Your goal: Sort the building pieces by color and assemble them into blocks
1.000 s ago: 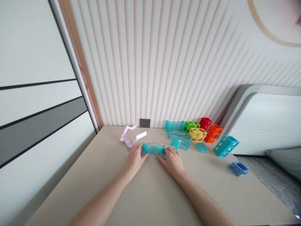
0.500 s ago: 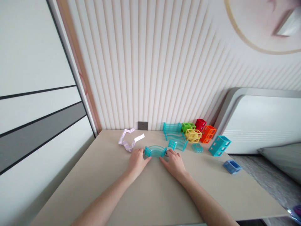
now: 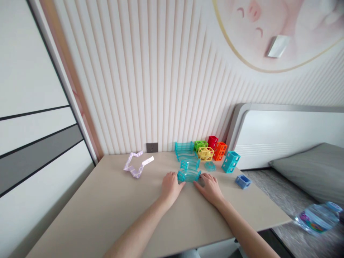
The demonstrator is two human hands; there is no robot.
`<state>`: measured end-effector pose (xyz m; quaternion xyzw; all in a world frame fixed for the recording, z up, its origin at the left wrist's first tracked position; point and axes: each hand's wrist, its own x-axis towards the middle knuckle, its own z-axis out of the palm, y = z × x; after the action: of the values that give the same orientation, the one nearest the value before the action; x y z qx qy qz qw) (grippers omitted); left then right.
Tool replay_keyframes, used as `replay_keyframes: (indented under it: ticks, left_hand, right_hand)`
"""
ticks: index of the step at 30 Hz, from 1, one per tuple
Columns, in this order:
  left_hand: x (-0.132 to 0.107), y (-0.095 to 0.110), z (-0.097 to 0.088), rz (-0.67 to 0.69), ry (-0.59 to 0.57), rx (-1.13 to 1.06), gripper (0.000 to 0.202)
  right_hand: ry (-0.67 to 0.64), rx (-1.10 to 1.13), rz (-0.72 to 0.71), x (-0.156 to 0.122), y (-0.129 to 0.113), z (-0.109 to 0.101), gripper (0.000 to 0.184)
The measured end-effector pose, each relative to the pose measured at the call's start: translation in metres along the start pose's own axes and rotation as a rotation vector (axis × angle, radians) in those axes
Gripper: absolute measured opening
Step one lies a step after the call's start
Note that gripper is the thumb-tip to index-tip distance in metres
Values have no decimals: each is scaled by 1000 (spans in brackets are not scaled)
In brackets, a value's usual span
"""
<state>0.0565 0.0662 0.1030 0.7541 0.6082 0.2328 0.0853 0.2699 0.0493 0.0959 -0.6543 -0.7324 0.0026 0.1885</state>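
A see-through teal curved track piece [image 3: 189,176] rests on the table between my hands. My left hand [image 3: 170,187] grips its left end, thumb in front and fingers behind. At its right end my right hand [image 3: 211,187] holds it in the same manner. Just behind lies another teal curved piece [image 3: 190,164], very close to the held one; whether they touch I cannot tell. Farther back, more teal track pieces [image 3: 185,147] lie near the wall. A round teal piece [image 3: 210,166] sits to the right, behind my right hand.
Green [image 3: 200,145], yellow [image 3: 206,153], red [image 3: 213,142], orange [image 3: 220,151] and teal [image 3: 230,162] open blocks stand at the back right. A blue block [image 3: 243,181] is near the right edge. A lilac zigzag strip [image 3: 133,169] lies left. Beyond the table is a plastic bottle [image 3: 319,217].
Both hands have shifted the held teal curved piece rightward across the table, to in front of the other curved piece. The head view has turned right, bringing the bottle into sight.
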Motion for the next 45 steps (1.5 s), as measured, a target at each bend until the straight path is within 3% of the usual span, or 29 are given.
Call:
replay_keyframes:
  ticks: [7, 21, 25, 28, 31, 33, 36, 40, 43, 45]
  left_hand:
    - [10, 13, 11, 9, -1, 9, 31]
    - [7, 15, 19, 19, 60, 14, 29]
    - [1, 7, 12, 45, 86, 2, 28]
    - [-4, -17, -9, 95, 143, 3, 12]
    - [-6, -59, -39, 202, 301, 83, 14]
    - [-6, -93, -58, 204, 384, 162, 20]
    - [-3, -144, -76, 94, 446, 336, 21]
    - [2, -193, -75, -96, 490, 340, 21]
    - [6, -211, -67, -152, 512, 206, 27]
    - [7, -217, -63, -173, 517, 49, 25]
  right_hand:
    - [19, 12, 68, 0, 12, 4, 37]
    - [-19, -45, 110, 3, 8, 5, 47]
    - [-29, -66, 125, -1, 7, 1, 52]
    - [-9, -146, 147, -16, 5, -2, 51]
    - [57, -211, 153, -35, -9, -2, 37]
    - [140, -152, 39, -44, -29, -2, 31]
    - [241, 69, -226, -43, -74, -2, 29]
    - [100, 260, -382, -13, -136, 11, 24]
    - [-39, 270, -518, 17, -167, 33, 24]
    - [-92, 285, -516, 31, -179, 48, 24]
